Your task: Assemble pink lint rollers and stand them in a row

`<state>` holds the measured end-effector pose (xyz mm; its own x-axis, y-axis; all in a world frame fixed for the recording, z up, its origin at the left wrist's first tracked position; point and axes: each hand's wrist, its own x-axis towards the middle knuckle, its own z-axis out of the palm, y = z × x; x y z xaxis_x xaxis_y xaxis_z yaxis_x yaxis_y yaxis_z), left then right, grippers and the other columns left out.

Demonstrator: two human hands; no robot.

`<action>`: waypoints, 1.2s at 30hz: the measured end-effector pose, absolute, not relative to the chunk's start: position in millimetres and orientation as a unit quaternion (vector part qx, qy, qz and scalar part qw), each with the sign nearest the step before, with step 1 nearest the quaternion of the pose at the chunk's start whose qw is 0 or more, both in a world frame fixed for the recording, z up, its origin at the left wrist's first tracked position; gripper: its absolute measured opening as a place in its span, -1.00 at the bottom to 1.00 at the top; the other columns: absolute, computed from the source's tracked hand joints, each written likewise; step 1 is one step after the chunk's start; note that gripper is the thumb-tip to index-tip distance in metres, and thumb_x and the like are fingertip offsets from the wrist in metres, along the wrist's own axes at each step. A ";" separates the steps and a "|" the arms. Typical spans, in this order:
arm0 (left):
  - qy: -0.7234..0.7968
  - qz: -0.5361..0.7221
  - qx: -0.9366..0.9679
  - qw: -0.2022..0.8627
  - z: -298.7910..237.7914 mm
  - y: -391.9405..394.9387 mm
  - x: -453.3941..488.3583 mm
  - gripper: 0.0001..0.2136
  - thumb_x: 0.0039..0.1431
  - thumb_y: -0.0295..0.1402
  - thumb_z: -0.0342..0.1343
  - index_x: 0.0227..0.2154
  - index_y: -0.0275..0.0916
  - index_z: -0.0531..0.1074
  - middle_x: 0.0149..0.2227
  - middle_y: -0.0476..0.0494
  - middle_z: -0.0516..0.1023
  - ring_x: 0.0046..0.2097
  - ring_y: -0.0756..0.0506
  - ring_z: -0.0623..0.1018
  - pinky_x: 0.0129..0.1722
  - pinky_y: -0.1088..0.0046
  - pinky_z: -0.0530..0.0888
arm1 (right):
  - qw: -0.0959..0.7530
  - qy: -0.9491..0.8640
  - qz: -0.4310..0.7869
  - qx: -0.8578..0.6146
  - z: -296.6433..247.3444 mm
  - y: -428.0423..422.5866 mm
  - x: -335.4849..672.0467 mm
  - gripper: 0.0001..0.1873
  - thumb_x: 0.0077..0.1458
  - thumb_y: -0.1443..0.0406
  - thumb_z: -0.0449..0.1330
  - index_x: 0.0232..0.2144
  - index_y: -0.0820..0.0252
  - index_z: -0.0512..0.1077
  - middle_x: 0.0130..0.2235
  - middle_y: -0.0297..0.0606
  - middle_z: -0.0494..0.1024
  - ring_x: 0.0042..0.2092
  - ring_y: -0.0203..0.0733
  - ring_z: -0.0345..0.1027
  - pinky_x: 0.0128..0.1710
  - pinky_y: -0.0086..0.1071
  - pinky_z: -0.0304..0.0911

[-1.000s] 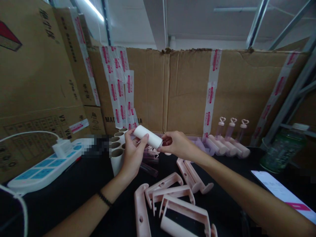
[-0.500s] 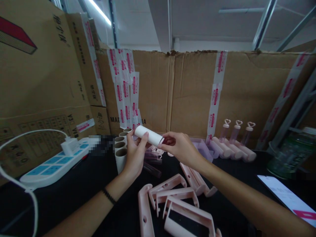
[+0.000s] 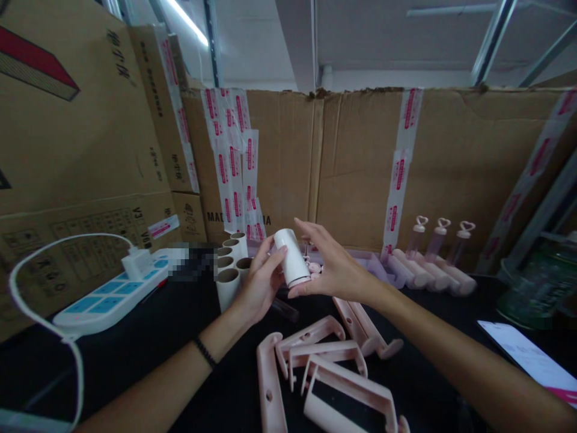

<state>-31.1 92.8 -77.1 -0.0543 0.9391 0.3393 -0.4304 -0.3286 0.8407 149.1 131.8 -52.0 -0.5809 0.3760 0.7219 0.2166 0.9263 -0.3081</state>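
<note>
The left hand (image 3: 260,284) grips the white roll (image 3: 292,257), its axis running 11-to-5 o'clock; the right hand (image 3: 336,270), splayed, sits at the roll's 3 o'clock.

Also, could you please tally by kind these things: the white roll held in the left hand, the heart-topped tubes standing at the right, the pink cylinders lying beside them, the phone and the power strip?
White roll in left hand: 1
Standing heart-topped tubes: 3
Lying pink cylinders: 3
Phone: 1
Power strip: 1
Total: 9
</note>
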 end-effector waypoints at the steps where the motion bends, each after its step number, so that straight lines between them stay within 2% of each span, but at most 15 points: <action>1: 0.273 0.660 0.468 0.520 -76.7 91.5 -30.6 -0.62 0.15 -0.28 0.30 0.02 -0.13 0.42 -0.11 -0.07 0.55 -0.16 -0.05 0.55 -0.21 0.49 0.51 | 0.420 -0.890 0.095 -0.150 -52.4 131.1 148.6 0.34 -0.20 -0.08 0.50 0.45 -0.02 -0.14 0.41 0.01 0.08 0.38 0.13 0.08 0.31 0.05 0.13; 4: 0.268 0.630 0.483 0.546 -76.4 88.0 -29.0 -0.59 0.15 -0.28 0.30 0.06 -0.13 0.41 -0.11 -0.09 0.57 -0.20 -0.06 0.55 -0.27 0.52 0.49 | 0.404 -0.899 0.104 -0.133 -52.9 128.4 147.9 0.36 -0.14 -0.04 0.49 0.47 -0.04 -0.26 0.43 -0.01 0.05 0.41 0.10 0.03 0.35 0.06 0.05; 9: 0.269 0.618 0.485 0.557 -77.3 84.9 -28.2 -0.56 0.15 -0.25 0.30 0.09 -0.12 0.39 -0.11 -0.10 0.58 -0.21 -0.06 0.57 -0.28 0.50 0.50 | 0.403 -0.900 0.088 -0.137 -49.2 122.1 149.4 0.34 -0.13 -0.02 0.48 0.47 0.01 -0.23 0.37 0.00 0.18 0.35 0.09 0.13 0.31 0.03 0.12; 17: 0.258 0.622 0.480 0.562 -74.6 83.2 -28.0 -0.58 0.13 -0.26 0.31 0.05 -0.15 0.41 -0.09 -0.11 0.58 -0.22 -0.07 0.58 -0.24 0.45 0.53 | 0.393 -0.902 0.016 -0.177 -47.6 113.1 147.7 0.31 -0.09 -0.06 0.43 0.47 0.03 -0.25 0.34 0.00 0.24 0.29 0.16 0.19 0.22 0.07 0.17; 20: 0.251 0.621 0.479 0.568 -73.6 82.1 -27.2 -0.61 0.12 -0.28 0.30 0.01 -0.16 0.42 -0.12 -0.10 0.58 -0.23 -0.08 0.59 -0.25 0.45 0.52 | 0.386 -0.904 0.024 -0.184 -48.7 113.1 146.2 0.36 -0.10 -0.08 0.43 0.47 0.08 -0.31 0.36 0.05 0.19 0.30 0.17 0.17 0.24 0.08 0.17; 24: 0.240 0.616 0.479 0.577 -72.7 79.1 -26.0 -0.56 0.12 -0.29 0.29 0.06 -0.14 0.37 -0.14 -0.10 0.59 -0.23 -0.11 0.60 -0.25 0.42 0.52 | 0.369 -0.910 0.063 -0.177 -48.7 113.9 146.3 0.41 -0.12 -0.08 0.44 0.47 0.10 -0.36 0.40 0.03 0.11 0.35 0.15 0.09 0.28 0.06 0.12; 32: 0.235 0.611 0.461 0.599 -72.5 77.8 -25.0 -0.60 0.12 -0.31 0.28 0.02 -0.17 0.38 -0.18 -0.10 0.58 -0.25 -0.11 0.60 -0.30 0.42 0.53 | 0.350 -0.918 0.077 -0.173 -44.1 109.3 150.4 0.40 -0.12 0.03 0.46 0.47 0.03 -0.40 0.30 -0.02 0.24 0.24 0.13 0.21 0.21 0.05 0.18; 36: 0.244 0.623 0.445 0.595 -71.5 78.8 -24.0 -0.64 0.10 -0.36 0.29 -0.02 -0.16 0.44 -0.18 -0.05 0.58 -0.25 -0.06 0.58 -0.32 0.49 0.52 | 0.347 -0.918 0.029 -0.192 -41.6 109.2 150.4 0.40 -0.15 0.07 0.46 0.47 0.02 -0.37 0.23 -0.03 0.30 0.19 0.13 0.23 0.18 0.05 0.19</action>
